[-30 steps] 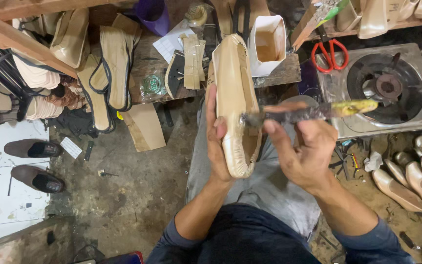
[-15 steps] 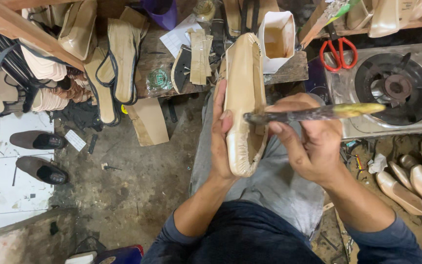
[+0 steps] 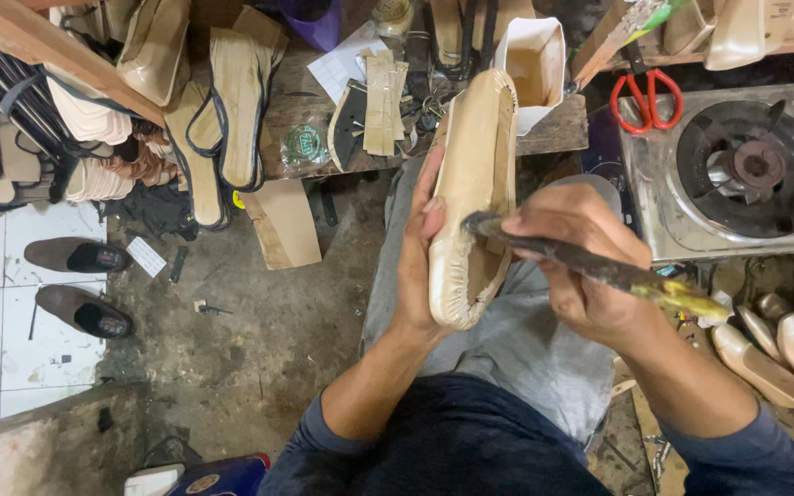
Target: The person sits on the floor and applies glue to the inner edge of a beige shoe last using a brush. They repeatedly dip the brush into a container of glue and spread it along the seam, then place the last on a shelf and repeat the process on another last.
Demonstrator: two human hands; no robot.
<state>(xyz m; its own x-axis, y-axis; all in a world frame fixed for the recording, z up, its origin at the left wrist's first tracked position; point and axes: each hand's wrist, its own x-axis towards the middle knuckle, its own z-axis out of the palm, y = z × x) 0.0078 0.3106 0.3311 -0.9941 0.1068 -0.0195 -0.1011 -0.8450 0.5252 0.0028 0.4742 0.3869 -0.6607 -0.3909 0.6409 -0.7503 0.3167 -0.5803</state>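
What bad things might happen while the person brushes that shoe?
1. The brush tip sits close to the left hand thumb on the beige shoe, so whatever is on it might smear the fingers.
2. The shoe is held over the grey trousers, so drips could land on them.
3. The white container stands at the bench edge just behind the shoe's tip; a nudge could tip it.

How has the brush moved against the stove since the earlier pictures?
Yes. The brush earlier lay level, its yellowish end over the stove; now that end tilts down, below the stove's front edge. The right hand holds it against the shoe.
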